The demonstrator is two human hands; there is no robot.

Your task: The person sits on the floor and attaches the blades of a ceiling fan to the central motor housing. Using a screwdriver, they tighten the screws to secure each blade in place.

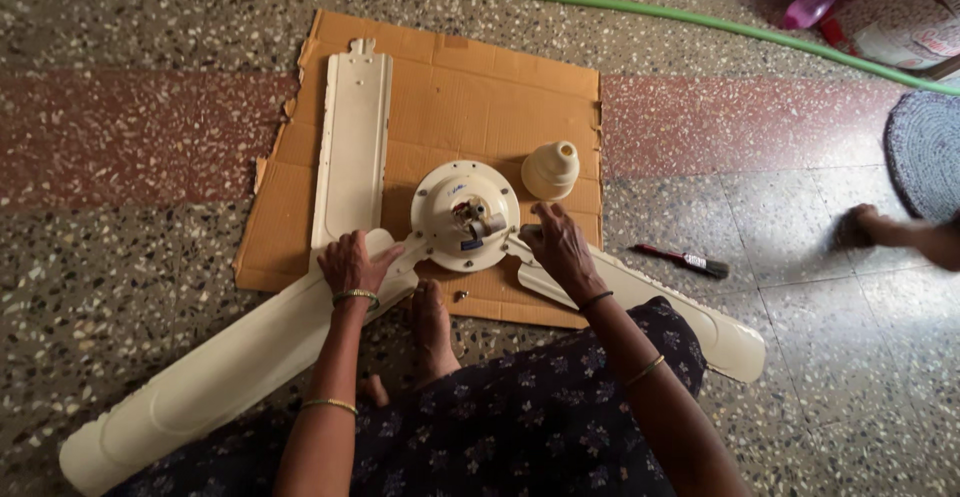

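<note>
The fan motor [465, 216] sits on cardboard [470, 87], between the hands. The left hand [352, 264], at its 8 o'clock, lies flat and open on the left blade [230, 367], gripping nothing. The right hand [560, 247], at its 4 o'clock, rests on the right blade [680, 317] near the hub, fingers curled; whether it holds anything cannot be told. A loose blade [352, 137] lies at 10 o'clock, a cream cone cover [550, 169] at 2 o'clock. A screwdriver [682, 258] lies at 3 o'clock. White printed packages [905, 32] and a pink bottle [812, 5] stand far off at 2 o'clock; print unreadable.
</note>
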